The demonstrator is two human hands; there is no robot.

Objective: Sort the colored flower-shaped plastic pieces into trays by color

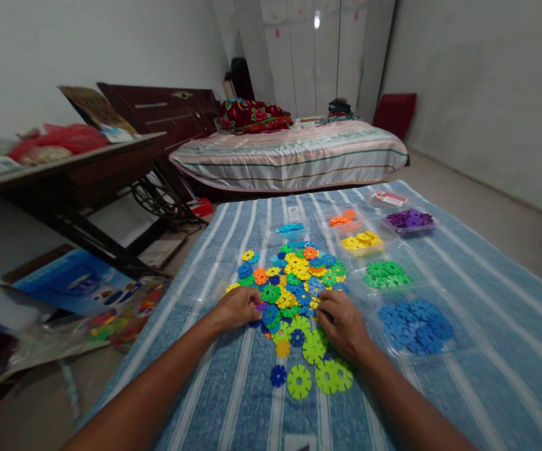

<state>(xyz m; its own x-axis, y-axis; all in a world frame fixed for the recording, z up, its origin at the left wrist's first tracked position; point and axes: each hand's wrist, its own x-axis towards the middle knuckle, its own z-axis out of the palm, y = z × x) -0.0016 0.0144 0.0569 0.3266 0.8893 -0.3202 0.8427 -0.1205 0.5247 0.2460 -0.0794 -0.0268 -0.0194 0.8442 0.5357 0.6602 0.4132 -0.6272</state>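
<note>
A heap of flat plastic snowflake discs (294, 282) in many colours lies on a blue striped cloth (463, 376). My left hand (237, 308) rests at the heap's left edge, fingers curled onto a purple disc. At the heap's near right edge my right hand (343, 324) has its fingers bent down on the discs; what they pinch is hidden. Lime green discs (317, 369) and a dark blue disc (278, 376) lie loose between my forearms.
Clear trays at the right hold sorted discs: blue (415, 326), green (386, 274), yellow (361, 241), orange (341, 219), purple (410, 219), light blue (289, 228). A toy package (111, 319) lies on the floor at left. A dark table (78, 169) and bed (294, 156) stand beyond.
</note>
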